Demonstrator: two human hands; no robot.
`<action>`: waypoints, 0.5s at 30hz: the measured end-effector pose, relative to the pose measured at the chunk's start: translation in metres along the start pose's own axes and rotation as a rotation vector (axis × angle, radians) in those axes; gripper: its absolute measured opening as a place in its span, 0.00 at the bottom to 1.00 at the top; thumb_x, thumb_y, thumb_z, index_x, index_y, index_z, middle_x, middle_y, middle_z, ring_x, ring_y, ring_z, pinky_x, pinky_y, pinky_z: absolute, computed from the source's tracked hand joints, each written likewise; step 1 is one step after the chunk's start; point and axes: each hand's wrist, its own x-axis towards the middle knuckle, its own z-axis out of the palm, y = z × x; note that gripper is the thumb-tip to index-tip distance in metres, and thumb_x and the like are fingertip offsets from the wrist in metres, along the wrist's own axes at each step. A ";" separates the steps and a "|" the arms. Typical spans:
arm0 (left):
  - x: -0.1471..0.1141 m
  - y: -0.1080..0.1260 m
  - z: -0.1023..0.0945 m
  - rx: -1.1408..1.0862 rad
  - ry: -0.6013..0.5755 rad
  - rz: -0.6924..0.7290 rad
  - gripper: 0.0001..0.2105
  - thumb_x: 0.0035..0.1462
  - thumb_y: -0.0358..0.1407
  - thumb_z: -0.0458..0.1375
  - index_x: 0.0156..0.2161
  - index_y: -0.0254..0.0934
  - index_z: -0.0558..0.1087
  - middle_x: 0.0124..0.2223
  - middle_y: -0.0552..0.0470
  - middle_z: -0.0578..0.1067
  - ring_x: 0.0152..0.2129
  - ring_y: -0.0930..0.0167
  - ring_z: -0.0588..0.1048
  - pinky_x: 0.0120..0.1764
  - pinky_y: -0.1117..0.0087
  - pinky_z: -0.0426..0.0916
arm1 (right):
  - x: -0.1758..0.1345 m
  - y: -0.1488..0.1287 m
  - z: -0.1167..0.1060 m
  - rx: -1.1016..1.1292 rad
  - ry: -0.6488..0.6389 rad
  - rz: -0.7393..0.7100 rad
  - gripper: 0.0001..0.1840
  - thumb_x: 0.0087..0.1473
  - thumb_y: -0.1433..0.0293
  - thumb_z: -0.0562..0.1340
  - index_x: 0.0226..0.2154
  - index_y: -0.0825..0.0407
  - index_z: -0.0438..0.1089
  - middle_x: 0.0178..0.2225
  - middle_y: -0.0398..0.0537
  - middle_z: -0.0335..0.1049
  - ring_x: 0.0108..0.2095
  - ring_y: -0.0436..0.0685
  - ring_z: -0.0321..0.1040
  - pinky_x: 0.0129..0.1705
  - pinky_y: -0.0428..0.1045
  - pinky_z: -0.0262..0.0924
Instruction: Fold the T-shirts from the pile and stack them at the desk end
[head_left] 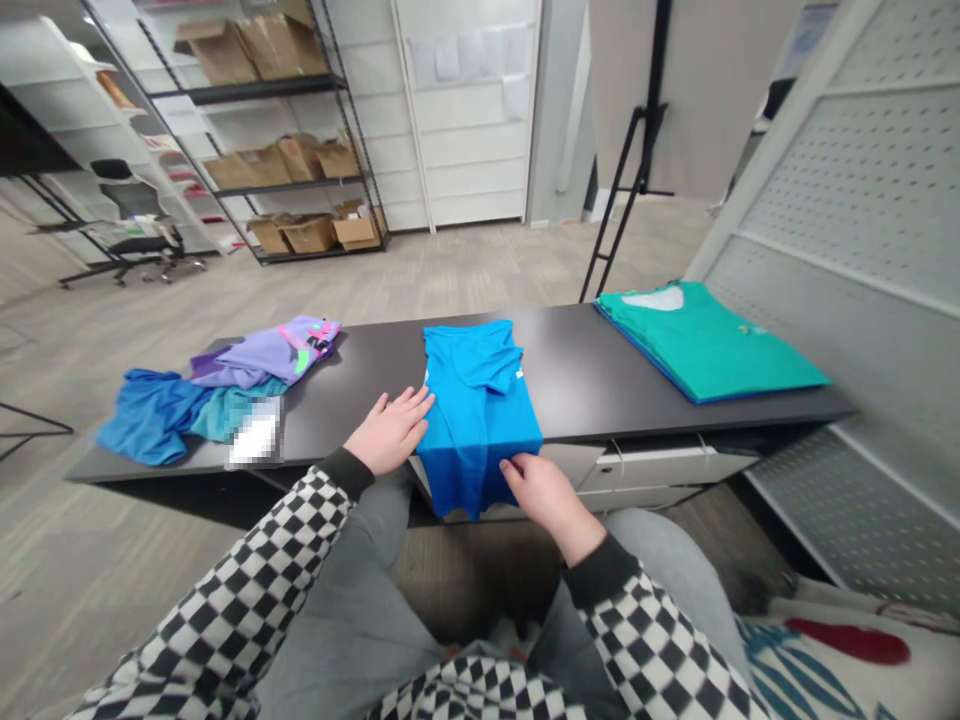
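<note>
A bright blue T-shirt (457, 400) lies partly folded on a dark table, its lower part hanging over the front edge. One sleeve is folded inward across its right side. My left hand (390, 430) rests flat at the shirt's left edge, fingers stretched out and the fingertips touching the cloth. At the hanging right edge, my right hand (551, 500) has its fingers curled in and pinched on the fabric. The underside of that grip is hidden.
The dark tabletop (570, 370) bears a flat stack of green shirts (720, 345) at the right. Crumpled purple (262, 350), blue (150, 415) and teal clothes lie at the left. Drawers (660, 465) sit below the front edge; a perforated panel (862, 180) stands at the right.
</note>
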 end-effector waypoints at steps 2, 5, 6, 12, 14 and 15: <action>-0.019 0.005 0.007 -0.087 0.176 0.016 0.28 0.76 0.43 0.46 0.74 0.43 0.72 0.77 0.45 0.69 0.77 0.55 0.63 0.78 0.42 0.52 | 0.000 0.013 -0.010 -0.019 0.027 0.053 0.24 0.76 0.57 0.60 0.35 0.51 0.84 0.37 0.59 0.85 0.38 0.63 0.79 0.38 0.53 0.55; -0.066 0.020 0.039 -0.306 0.495 -0.063 0.21 0.75 0.42 0.49 0.61 0.44 0.81 0.63 0.43 0.82 0.64 0.58 0.78 0.71 0.50 0.69 | 0.000 0.034 -0.024 -0.040 0.035 0.136 0.24 0.74 0.55 0.63 0.33 0.52 0.84 0.34 0.60 0.84 0.39 0.64 0.79 0.39 0.53 0.57; -0.082 0.026 0.056 -0.386 0.564 -0.131 0.18 0.75 0.43 0.50 0.56 0.44 0.82 0.57 0.43 0.84 0.58 0.58 0.81 0.66 0.51 0.74 | 0.001 0.040 -0.026 -0.038 0.037 0.151 0.24 0.73 0.55 0.63 0.33 0.52 0.84 0.34 0.59 0.83 0.39 0.64 0.79 0.39 0.53 0.58; -0.115 0.045 0.160 -0.754 0.408 -0.488 0.18 0.71 0.48 0.59 0.58 0.42 0.78 0.58 0.41 0.84 0.55 0.59 0.83 0.55 0.59 0.80 | 0.008 0.051 -0.011 0.129 0.030 0.154 0.17 0.66 0.57 0.69 0.34 0.54 0.84 0.32 0.55 0.83 0.35 0.63 0.79 0.38 0.52 0.61; -0.104 0.045 0.178 -0.793 0.362 -0.537 0.21 0.69 0.47 0.63 0.61 0.40 0.77 0.63 0.39 0.81 0.61 0.58 0.81 0.59 0.59 0.78 | 0.011 0.049 0.000 0.277 0.013 0.201 0.13 0.61 0.61 0.73 0.32 0.55 0.82 0.31 0.55 0.82 0.36 0.64 0.79 0.40 0.53 0.64; -0.098 0.045 0.184 -0.810 0.343 -0.553 0.21 0.68 0.46 0.65 0.61 0.39 0.77 0.63 0.38 0.81 0.62 0.57 0.80 0.61 0.58 0.77 | 0.012 0.047 0.007 0.367 0.007 0.223 0.12 0.59 0.63 0.74 0.32 0.56 0.82 0.32 0.56 0.83 0.37 0.65 0.80 0.42 0.53 0.66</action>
